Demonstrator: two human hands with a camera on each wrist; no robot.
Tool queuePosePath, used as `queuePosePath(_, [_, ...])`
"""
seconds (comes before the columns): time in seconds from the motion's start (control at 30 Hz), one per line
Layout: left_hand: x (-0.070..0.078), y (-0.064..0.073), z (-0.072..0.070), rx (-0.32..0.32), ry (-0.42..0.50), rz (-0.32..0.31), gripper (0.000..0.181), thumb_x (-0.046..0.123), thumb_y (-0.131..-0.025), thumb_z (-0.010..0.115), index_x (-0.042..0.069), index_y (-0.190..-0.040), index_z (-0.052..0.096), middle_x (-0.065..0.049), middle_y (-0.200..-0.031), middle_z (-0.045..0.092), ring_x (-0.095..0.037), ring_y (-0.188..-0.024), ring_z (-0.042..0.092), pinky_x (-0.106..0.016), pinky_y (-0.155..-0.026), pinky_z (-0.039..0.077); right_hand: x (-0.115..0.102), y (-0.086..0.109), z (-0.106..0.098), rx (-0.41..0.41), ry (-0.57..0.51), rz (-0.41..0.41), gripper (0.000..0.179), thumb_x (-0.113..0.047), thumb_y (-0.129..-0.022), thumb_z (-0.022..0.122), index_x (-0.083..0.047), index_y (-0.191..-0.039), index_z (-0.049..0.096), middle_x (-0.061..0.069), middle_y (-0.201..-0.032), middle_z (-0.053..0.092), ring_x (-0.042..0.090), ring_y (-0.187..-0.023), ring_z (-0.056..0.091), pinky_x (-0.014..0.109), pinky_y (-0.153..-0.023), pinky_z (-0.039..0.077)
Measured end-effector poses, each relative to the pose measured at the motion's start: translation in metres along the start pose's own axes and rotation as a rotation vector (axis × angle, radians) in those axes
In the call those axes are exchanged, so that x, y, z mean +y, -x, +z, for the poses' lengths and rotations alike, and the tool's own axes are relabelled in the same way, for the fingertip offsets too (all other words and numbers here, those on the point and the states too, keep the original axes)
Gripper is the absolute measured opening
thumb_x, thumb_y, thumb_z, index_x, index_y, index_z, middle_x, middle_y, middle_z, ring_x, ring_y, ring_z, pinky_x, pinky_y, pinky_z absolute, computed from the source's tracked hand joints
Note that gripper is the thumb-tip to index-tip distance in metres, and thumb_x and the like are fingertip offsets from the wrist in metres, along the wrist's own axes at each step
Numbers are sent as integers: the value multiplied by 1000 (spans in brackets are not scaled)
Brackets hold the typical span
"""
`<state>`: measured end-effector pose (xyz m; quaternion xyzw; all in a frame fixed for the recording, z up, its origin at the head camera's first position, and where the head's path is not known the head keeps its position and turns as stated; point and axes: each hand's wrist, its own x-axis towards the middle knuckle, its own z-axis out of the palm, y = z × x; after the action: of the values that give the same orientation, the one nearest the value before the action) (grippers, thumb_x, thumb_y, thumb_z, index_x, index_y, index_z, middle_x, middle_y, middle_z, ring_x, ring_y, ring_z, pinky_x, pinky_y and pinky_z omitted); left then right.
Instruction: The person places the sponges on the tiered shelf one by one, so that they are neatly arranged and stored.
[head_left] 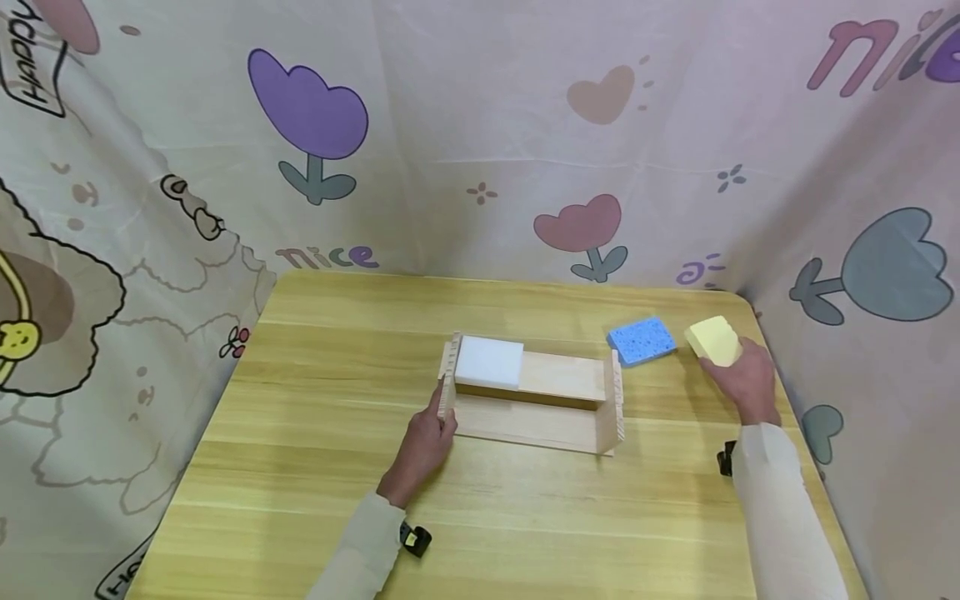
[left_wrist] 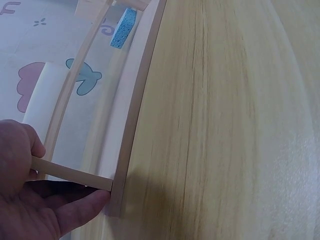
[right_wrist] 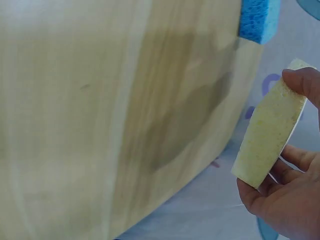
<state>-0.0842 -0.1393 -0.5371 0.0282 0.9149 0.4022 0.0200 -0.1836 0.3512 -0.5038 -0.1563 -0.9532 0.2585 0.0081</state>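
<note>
My left hand grips the left end panel of a small two-tier wooden rack, thumb on one side and fingers on the other in the left wrist view. On the rack's upper shelf, at its left end, lies a white sponge block. Between the thumb and fingers of my right hand is a pale yellow sponge, held at the table's right side. A blue sponge rests on the table between the rack and the yellow sponge. Part of the left hand is hidden behind the end panel in the head view.
The wooden table has rounded back corners and ends close to the right hand. A printed curtain hangs behind it and along both sides. Dark wrist devices show at both sleeves.
</note>
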Motion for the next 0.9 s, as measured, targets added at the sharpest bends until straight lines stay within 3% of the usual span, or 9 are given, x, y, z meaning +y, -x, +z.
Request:
queuePosePath(0.4, [0, 0, 0, 6, -7, 1, 60, 14, -96, 46, 6, -150, 21, -29, -95, 66, -19, -66, 55, -28, -54, 45, -33, 0, -12, 14, -14, -149, 74, -28, -79, 72, 11, -133, 40, 33, -120, 48, 41, -100, 44, 48, -77, 34])
queuePosePath(0.9, [1, 0, 0, 12, -15, 1, 60, 14, -96, 46, 6, -150, 22, -31, -101, 65, -25, -76, 59, -35, -61, 49, -83, 9, -17, -46, -9, -326, 74, -20, -76, 74, 8, -135, 39, 32, -130, 46, 46, -114, 41, 59, -91, 32])
